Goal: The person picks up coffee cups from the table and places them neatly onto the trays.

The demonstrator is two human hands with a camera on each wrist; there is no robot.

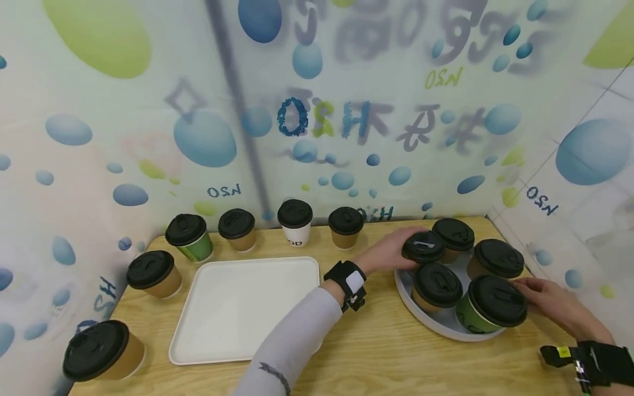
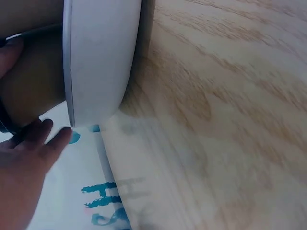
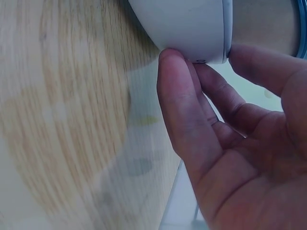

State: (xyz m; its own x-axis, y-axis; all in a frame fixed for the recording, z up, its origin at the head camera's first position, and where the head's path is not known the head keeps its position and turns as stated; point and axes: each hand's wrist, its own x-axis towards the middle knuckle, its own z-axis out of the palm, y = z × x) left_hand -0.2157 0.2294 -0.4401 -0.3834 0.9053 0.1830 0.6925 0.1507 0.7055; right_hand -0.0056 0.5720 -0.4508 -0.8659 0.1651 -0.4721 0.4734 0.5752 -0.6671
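Note:
My left hand [image 1: 396,250] grips a black-lidded paper cup [image 1: 422,246] at the left side of a round white tray [image 1: 436,325]. In the left wrist view, thumb and fingers lie on opposite sides of its brown body [image 2: 33,72], beside the tray wall [image 2: 98,62]. At the tray's right edge, my right hand [image 1: 557,302] pinches the rim; the right wrist view has its fingertips [image 3: 175,67] against the tray's outer side [image 3: 192,28]. Also on the tray are a green cup [image 1: 473,316] and brown cups [image 1: 428,302] with black lids.
A white rectangular tray [image 1: 242,313] lies on the wooden table [image 1: 376,341], left of the round one. Several lidded cups stand around it: brown [image 1: 131,357], green [image 1: 198,247] and white [image 1: 297,234]. A patterned wall covering [image 1: 346,82] rises behind the table.

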